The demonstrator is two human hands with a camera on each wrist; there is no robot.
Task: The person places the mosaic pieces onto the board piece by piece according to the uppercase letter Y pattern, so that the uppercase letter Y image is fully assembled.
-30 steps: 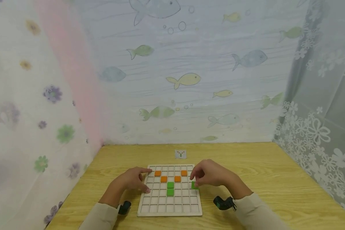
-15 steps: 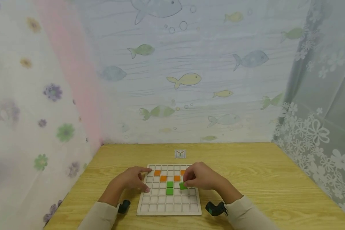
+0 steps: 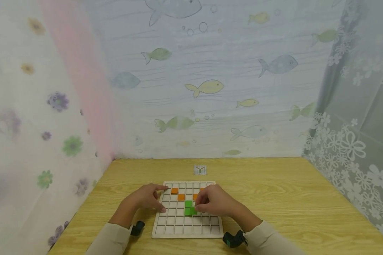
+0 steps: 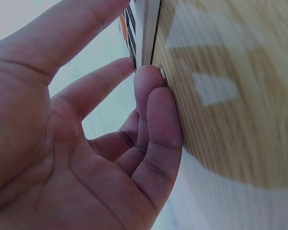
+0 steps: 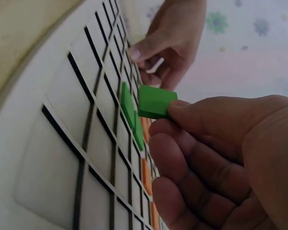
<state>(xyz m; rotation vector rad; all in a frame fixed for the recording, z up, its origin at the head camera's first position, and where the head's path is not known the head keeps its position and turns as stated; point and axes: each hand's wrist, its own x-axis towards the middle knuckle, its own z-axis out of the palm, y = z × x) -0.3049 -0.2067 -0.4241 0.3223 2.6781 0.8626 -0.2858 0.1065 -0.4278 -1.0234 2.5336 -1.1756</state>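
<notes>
A white gridded board (image 3: 178, 230) lies on the table. Between thumb and fingertips my right hand (image 3: 218, 201) pinches a square green tile (image 5: 156, 101), tilted over the board's middle. Two green tiles (image 3: 188, 204) sit in one column; the held one overlaps the nearer of them in the head view. Several orange tiles (image 3: 181, 197) stand in cells farther back, slanting outward on both sides, partly hidden on the right by my right hand. My left hand (image 3: 143, 199) touches the board's left edge with thumb and index finger spread, its other fingers bent against the rim.
Behind the board lies a small card (image 3: 200, 170) printed with a coloured grid pattern. The wooden table (image 3: 274, 184) ends at a fish-print curtain (image 3: 207, 134). Dark devices (image 3: 234, 239) hang at both wrists.
My right hand has carried the green tile leftward from the board's right edge to beside the two green tiles. The left hand stays at the left edge.
</notes>
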